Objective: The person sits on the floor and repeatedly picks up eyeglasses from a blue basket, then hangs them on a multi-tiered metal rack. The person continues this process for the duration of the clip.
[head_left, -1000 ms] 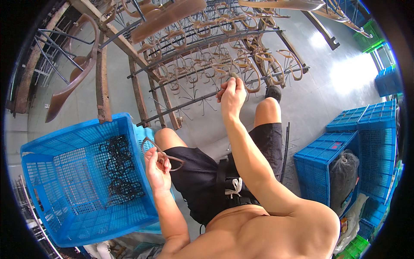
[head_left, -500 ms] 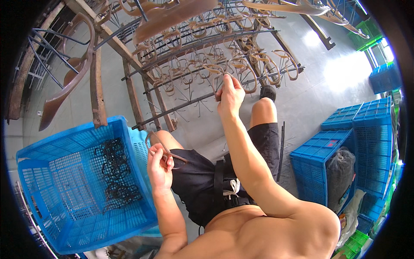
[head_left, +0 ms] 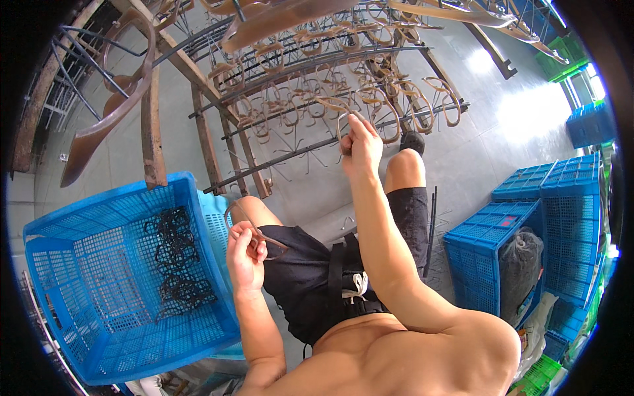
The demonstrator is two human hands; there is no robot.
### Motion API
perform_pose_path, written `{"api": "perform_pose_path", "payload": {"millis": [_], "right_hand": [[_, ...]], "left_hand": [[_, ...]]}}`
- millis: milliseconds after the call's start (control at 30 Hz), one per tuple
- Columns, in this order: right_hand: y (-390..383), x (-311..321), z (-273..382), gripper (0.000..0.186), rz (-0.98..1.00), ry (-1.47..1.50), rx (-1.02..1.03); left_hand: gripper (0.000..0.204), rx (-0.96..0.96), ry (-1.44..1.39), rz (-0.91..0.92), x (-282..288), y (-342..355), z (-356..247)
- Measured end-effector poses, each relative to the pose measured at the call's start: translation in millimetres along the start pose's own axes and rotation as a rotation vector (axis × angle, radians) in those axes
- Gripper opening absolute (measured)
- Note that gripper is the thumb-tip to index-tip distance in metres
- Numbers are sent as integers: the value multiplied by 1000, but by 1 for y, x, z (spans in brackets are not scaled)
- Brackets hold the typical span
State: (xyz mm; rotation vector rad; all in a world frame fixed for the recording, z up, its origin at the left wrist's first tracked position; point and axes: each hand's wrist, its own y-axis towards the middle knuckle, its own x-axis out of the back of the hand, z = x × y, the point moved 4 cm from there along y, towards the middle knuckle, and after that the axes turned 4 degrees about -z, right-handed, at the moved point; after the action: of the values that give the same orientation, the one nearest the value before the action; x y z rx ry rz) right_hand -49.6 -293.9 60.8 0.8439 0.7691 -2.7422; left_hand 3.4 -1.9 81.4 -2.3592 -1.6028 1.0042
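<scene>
Brown frame (head_left: 273, 240) — partly hidden by left hand (head_left: 245, 261); dark tangle (head_left: 187, 292) — indistinct.

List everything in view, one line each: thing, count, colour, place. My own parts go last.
Rusty metal rack: at least one, brown and dark, ahead
Glossy glasses-shaped frames: many, brown, on the rack
Thin glasses-shaped frame: one, brown, held at left
Large mesh plastic basket: one, blue, left
Thin tangled looped pieces: uncountable, black, inside the basket
Rectangular plastic crates: several, blue, right
Full bag: one, dark, among those crates
Plastic crates: at least two, green, far right, upper and lower
Smooth floor: one, grey, below
Cloth shorts: one pair, black, worn
Shoe: one visible, dark, beyond the right knee
Hands: two, bare; left by the basket, right at the rack
</scene>
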Motion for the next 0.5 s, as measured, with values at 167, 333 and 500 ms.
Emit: {"api": "perform_pose_path", "payload": {"millis": [167,333,500], "right_hand": [[-1,1,-1,17,99,-49,64],[1,3,-8,22,136,-73,122],[-6,-3,-15,24,119,-275,272]], "left_hand": [[9,12,3,27,-6,2,2],[8,5,19,29,-9,2,2],[7,41,34,25,-15,4,6]]}}
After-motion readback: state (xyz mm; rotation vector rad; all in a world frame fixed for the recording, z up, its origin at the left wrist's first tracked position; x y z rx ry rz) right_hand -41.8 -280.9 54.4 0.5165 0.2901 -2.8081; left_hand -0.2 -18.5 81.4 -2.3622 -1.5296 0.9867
